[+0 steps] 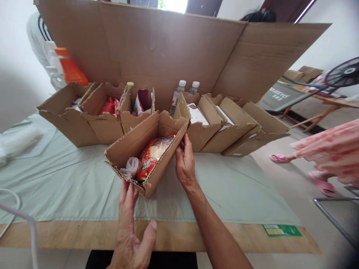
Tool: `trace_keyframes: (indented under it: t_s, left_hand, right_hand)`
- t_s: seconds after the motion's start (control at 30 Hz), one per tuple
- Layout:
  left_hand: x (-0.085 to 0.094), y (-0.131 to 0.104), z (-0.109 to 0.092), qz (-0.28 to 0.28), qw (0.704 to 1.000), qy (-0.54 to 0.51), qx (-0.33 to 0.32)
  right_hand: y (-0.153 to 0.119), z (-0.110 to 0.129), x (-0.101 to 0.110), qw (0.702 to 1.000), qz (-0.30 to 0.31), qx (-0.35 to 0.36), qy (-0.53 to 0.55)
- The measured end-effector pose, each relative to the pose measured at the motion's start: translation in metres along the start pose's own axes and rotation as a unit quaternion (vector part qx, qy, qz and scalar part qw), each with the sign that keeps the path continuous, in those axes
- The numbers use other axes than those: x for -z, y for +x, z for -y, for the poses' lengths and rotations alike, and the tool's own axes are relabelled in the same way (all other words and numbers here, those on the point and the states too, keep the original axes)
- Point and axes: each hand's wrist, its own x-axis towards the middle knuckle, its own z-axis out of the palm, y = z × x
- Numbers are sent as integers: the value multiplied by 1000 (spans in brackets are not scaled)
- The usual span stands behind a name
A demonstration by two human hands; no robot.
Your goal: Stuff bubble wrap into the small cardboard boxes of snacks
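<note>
- The step in hand seemed to be handling one loose cardboard box (165,164), which sat tilted at the centre of the frame, in front of the left boxes (103,129) and right boxes (207,136).
- Inside it lay a red packet (151,157) and a clear plastic bundle (131,167).
- The left hand (131,239), lower centre, touched the box's near end with extended fingers, its thumb spread well apart.
- The right hand (186,166), right of centre, rested slightly bent fingers against the right wall; whether they gripped it could not be told.
- The next move seemed to call for steady support from both sides, so the contents would not slide.
</note>
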Motion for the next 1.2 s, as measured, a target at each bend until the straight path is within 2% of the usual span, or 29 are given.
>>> trace_keyframes:
  t_s: [0.27, 0.5, 0.67, 0.87, 0.97, 1.03, 1.2]
  left_hand:
    - [-5, -8, 3, 38, 998, -45, 27]
    - [-22, -9, 4, 39, 996, -71, 47]
    - [-35, -10, 6, 66, 995, -64, 34]
    - [-52, -8, -8, 87, 995, -44, 12]
    - [-66, 0, -10, 93, 994, -53, 6]
    - [-77, 11, -7, 90, 994, -56, 5]
    - [-107, 53, 1, 70, 995, -67, 7]
  right_hand:
    - [-3, 1, -5, 999, -15, 41, -24]
    - [-10, -2, -3, 996, -49, 65, 48]
    - [-16, 1, 1, 992, -62, 32, 102]
    - [-13, -3, 7, 979, -82, -35, 186]
    - [-10, -4, 9, 966, -101, -89, 223]
    - [-8, -5, 11, 956, -136, -126, 228]
    - [-4, -7, 16, 941, -218, -163, 198]
